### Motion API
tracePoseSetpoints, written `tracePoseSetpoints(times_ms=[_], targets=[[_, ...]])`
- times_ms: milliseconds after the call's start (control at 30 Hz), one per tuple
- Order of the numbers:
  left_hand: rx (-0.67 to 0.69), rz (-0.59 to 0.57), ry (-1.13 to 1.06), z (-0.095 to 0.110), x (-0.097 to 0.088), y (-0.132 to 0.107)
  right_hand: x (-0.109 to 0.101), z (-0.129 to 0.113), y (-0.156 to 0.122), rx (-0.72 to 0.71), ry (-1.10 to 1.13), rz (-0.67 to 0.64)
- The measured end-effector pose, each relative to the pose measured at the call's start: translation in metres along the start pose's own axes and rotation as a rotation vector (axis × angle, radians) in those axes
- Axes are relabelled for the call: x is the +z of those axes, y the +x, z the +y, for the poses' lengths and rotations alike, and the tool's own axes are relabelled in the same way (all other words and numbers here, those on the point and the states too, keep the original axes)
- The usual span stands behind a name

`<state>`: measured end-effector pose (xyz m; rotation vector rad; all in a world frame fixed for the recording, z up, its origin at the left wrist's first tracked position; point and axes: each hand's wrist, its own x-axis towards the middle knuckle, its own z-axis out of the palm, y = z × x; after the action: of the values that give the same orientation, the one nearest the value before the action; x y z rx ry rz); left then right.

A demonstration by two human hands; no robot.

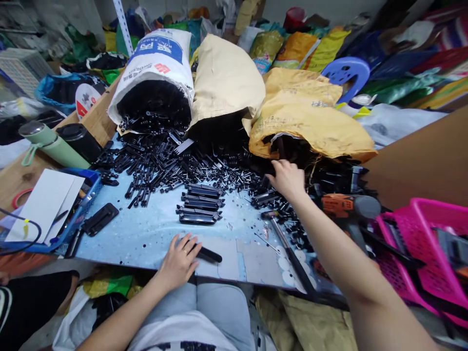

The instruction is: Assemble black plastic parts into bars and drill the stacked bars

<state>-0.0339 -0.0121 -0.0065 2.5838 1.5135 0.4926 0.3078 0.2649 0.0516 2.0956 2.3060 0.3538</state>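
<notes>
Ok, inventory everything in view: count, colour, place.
Table: 1, blue, centre
Sacks: 3, white, beige, yellow, rear
Loose parts: uncounted, mostly black, before sacks
Rowed pieces: several, black, centre
Strip: 1, black, near edge
Hammer: 1, dark, right
Drill: 1, orange, right
Basket: count unclear, pink, right
Tray: 1, blue, left
Bottle: 1, green, left
Cup: 1, black, left
Background bags: many, multicoloured, behind
Left hand: 1, bare, at strip
Right hand: 1, bare, yellow sack's mouth
</notes>
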Motion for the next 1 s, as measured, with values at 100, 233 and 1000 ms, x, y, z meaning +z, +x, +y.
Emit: tracePoseSetpoints(times_ms=[100, 233, 1000], targets=[[0.062, -0.097, 0.005, 0.005, -0.005, 0.020, 0.002, -0.051, 0.000, -0.124, 0.170, -0.080], [0.038, -0.094, 0.031, 0.013, -0.009, 0.032, 0.012, -0.109, 0.029, -0.041, 0.248, 0.027], [-0.050, 0.269, -0.675, 0.022, -0.065, -0.001, 0.035, -0.070, -0.127, -0.163, 0.795, 0.166]])
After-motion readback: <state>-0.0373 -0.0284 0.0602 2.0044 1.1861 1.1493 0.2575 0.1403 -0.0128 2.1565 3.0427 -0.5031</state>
